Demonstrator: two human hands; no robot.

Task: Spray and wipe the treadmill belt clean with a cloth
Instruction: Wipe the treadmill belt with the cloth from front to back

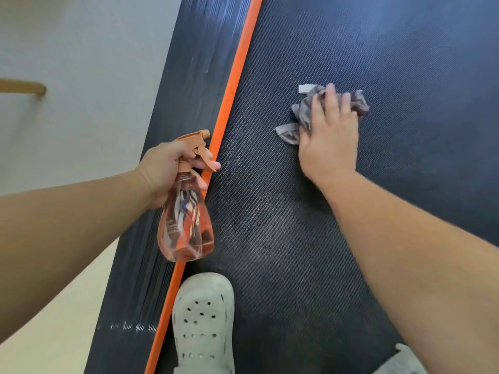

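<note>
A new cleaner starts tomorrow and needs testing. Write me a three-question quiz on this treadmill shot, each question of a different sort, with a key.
1. True or false: the left hand grips the spray bottle at its neck.
2. The cloth lies on: A) the floor B) the treadmill belt C) a shoe.
3. Fill in: the cloth is pressed down by the ____ hand.
Key: 1 true; 2 B; 3 right, the right hand.
</note>
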